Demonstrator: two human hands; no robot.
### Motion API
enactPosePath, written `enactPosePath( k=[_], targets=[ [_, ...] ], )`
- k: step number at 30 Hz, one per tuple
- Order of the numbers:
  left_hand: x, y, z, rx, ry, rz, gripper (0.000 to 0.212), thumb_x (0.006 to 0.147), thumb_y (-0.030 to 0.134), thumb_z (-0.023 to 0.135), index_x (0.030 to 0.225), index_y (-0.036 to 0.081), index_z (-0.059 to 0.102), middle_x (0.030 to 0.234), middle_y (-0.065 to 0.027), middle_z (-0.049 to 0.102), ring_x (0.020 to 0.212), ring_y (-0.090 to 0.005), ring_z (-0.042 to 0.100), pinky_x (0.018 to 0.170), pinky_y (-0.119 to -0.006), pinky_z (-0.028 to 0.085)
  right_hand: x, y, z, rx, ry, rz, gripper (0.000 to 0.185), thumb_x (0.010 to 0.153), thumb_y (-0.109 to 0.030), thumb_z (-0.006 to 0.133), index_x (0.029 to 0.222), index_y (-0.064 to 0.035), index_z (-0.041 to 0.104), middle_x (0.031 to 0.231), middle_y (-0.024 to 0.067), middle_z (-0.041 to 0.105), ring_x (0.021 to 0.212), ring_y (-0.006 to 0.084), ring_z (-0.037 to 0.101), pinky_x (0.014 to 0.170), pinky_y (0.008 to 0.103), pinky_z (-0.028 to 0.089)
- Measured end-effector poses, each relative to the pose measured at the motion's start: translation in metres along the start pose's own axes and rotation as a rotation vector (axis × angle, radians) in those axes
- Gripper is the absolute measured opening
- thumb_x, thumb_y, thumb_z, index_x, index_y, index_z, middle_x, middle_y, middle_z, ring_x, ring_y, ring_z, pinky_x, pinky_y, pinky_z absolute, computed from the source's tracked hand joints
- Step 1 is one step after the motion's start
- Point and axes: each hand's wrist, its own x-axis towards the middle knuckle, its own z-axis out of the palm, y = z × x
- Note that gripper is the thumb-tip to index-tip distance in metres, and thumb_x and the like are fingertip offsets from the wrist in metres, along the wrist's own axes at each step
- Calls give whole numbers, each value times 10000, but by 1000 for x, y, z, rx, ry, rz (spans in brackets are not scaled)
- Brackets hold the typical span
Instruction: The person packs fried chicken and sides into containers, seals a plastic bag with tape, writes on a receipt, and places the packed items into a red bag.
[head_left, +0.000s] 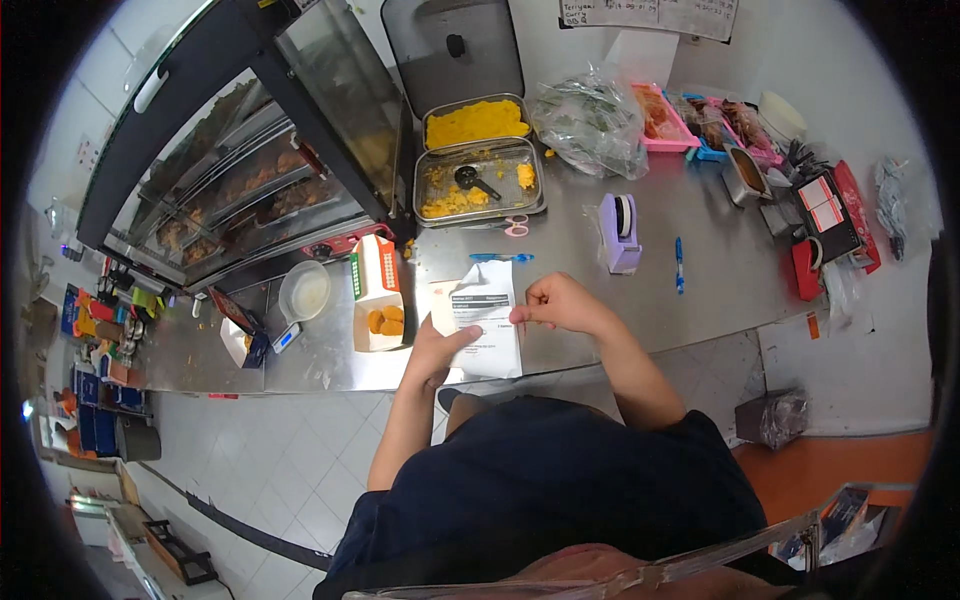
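Observation:
A white printed paper slip (487, 352) lies over a pale paper piece or bag just above the steel counter's front edge. My left hand (442, 346) holds its left side, thumb on top. At its right edge is my right hand (559, 304), thumb and fingertips pinched together; whether it grips the paper is hard to tell. Left of my hands stands an open carton (377, 300) with several fried pieces (386, 321) in it. A blue pen (501, 257) lies just beyond the paper. To the right are a purple tape dispenser (621, 236) and a second blue pen (679, 265).
A glass warming cabinet (255, 180) stands at the left, near a plastic bowl (305, 291). Beyond the paper are scissors (516, 226) and metal trays (480, 217) of yellow food. A plastic bag of greens (589, 124) and colored baskets (679, 142) stand along the wall.

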Motion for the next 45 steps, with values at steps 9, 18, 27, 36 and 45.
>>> enactPosePath(
  k=[9, 18, 27, 36, 45],
  targets=[
    [0, -66, 4, -555, -2, -351, 579, 773, 217, 681, 1258, 19, 433, 1138, -108, 588, 1008, -230, 596, 853, -360, 502, 16, 85, 40, 496, 62, -86, 299, 771, -267, 723, 883, -19, 599, 712, 37, 581, 588, 109, 509, 543, 263, 419],
    [-3, -24, 19, -289, -86, -167, 560, 776, 146, 664, 1258, -3, 422, 1144, -126, 576, 1021, -238, 586, 866, -351, 490, 12, 200, -107, -85, 1386, 373, 382, 802, -319, 656, 1083, -71, 580, 996, 115, 570, 933, 316, 532, 777, 441, 447],
    [2, -21, 22, -92, 113, -101, 549, 769, 24, 656, 1252, -46, 405, 1139, -156, 567, 1014, -230, 576, 869, -337, 473, -5, 243, -91, 649, 1064, 20, 238, 768, -253, 627, 868, -39, 661, 1024, 78, 613, 860, 203, 568, 691, 374, 473],
    [2, -10, 15, 60, 173, 77, 557, 721, 52, 728, 1165, -75, 418, 1063, -160, 585, 965, -202, 587, 828, -302, 485, -5, 259, -108, 262, 1193, 303, 113, 783, -71, 575, 794, 30, 624, 713, 40, 612, 603, 149, 567, 628, 273, 471],
    [3, -20, 3, 256, 289, 86, 704, 669, 157, 801, 1161, -106, 373, 1068, -180, 550, 974, -210, 575, 818, -304, 484, -8, 32, 7, -134, 670, -432, 969, 651, -183, 808, 1396, -69, 199, 1315, 149, 419, 1106, 251, 496, 934, 372, 403]
  ],
)
